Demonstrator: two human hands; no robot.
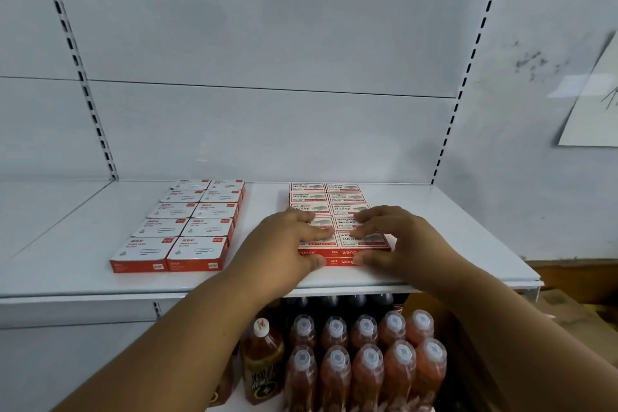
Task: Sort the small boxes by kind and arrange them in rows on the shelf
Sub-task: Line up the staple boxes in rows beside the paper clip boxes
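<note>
Both forearms reach forward. Left hand (290, 235) and right hand (394, 233) lie palm-down side by side, fingers spread, thumbs low.

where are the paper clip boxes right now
In the head view, the paper clip boxes lie in two rows on the left of the shelf, beside the staple boxes.

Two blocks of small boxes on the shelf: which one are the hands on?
The right block of staple boxes. Both the left hand and right hand rest on its front boxes; the left block of paper-clip boxes is untouched.
</note>
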